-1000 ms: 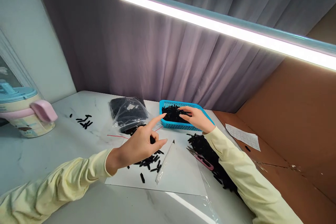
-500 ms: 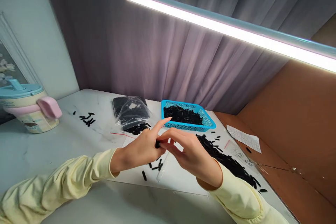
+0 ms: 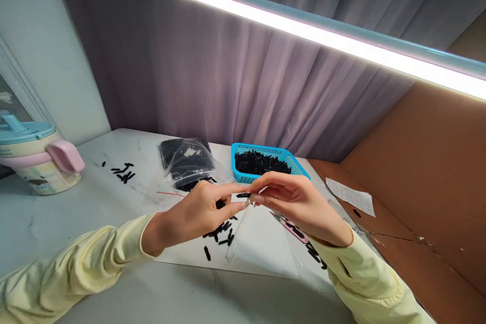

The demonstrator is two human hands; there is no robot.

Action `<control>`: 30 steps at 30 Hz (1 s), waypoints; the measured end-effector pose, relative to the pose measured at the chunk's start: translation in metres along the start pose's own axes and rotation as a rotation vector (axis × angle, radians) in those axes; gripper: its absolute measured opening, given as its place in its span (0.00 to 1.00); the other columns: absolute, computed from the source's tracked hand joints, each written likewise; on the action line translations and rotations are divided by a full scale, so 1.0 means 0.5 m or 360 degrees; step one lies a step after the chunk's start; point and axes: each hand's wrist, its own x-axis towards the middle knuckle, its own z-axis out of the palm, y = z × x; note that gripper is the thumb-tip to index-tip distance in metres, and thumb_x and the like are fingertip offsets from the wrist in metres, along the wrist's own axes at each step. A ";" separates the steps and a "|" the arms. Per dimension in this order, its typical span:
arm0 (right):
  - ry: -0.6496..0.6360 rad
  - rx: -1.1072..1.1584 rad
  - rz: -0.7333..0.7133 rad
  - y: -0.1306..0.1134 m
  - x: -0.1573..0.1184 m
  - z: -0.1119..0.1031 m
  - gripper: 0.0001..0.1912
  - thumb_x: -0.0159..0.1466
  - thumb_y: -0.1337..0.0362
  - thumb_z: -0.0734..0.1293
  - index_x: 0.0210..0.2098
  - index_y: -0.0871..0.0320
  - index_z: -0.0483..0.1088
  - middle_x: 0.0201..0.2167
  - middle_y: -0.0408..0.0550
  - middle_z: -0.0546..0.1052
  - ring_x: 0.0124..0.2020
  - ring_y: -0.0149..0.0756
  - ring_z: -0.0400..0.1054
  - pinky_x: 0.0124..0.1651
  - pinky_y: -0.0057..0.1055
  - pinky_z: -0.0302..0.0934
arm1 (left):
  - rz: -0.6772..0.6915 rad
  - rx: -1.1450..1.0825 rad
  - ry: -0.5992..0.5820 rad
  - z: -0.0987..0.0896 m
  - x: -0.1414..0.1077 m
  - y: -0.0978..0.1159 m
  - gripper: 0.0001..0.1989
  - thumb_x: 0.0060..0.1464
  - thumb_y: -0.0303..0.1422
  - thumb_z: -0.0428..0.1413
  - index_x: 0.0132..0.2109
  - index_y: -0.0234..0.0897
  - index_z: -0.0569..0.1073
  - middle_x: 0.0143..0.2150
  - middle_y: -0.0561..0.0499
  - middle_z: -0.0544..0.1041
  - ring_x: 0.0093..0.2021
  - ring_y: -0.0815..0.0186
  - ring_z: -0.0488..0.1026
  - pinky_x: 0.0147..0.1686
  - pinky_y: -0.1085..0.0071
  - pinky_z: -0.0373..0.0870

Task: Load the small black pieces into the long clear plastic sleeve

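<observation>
A small, narrow black piece [image 3: 243, 195] lies between the fingertips of both hands, above a white sheet [image 3: 261, 258]. My right hand [image 3: 290, 200] pinches its right end between thumb and fingers. From the left, the thumb and index finger of my left hand [image 3: 199, 212] close around it; the other fingers are curled. A tiny pale bit shows at the fingertips, too small to name. Several loose black pieces [image 3: 224, 235] lie on the sheet below my left hand. Partly under my right hand is a pink tool with pointed metal tips [image 3: 290, 227].
Behind the hands stands a blue basket [image 3: 299, 168] of black pieces. Left of it lies a clear bag [image 3: 190, 159] with black contents. A cup with a pink handle [image 3: 45, 162] is at the far left. A printed paper [image 3: 351, 196] lies at right, under a lamp [image 3: 322, 35].
My right hand has moved right and its fingers have straightened somewhat. The black piece now shows between the fingertips. The pink tool has come into sight, while my right arm covers much of the right-hand pile.
</observation>
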 end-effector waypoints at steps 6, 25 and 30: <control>-0.0005 0.0117 0.0033 -0.008 -0.001 0.001 0.06 0.58 0.63 0.68 0.32 0.60 0.73 0.31 0.47 0.76 0.34 0.34 0.71 0.38 0.31 0.68 | 0.0290 0.0056 0.0124 0.000 -0.007 -0.004 0.15 0.57 0.28 0.51 0.49 0.30 0.75 0.18 0.60 0.51 0.18 0.76 0.44 0.13 0.77 0.46; 0.0011 0.0151 0.0153 -0.021 -0.006 -0.006 0.09 0.55 0.60 0.70 0.30 0.60 0.73 0.30 0.46 0.76 0.31 0.32 0.70 0.34 0.29 0.67 | 0.0632 0.0389 0.0289 -0.010 -0.007 -0.004 0.12 0.58 0.29 0.51 0.46 0.35 0.77 0.23 0.53 0.75 0.18 0.74 0.57 0.17 0.76 0.57; -0.0274 0.0297 0.0322 -0.016 0.002 -0.016 0.14 0.60 0.56 0.67 0.31 0.63 0.72 0.28 0.49 0.75 0.31 0.32 0.69 0.34 0.30 0.65 | 0.0670 0.0426 0.0321 -0.008 -0.007 -0.010 0.13 0.58 0.29 0.51 0.48 0.33 0.76 0.20 0.55 0.72 0.18 0.74 0.56 0.18 0.77 0.59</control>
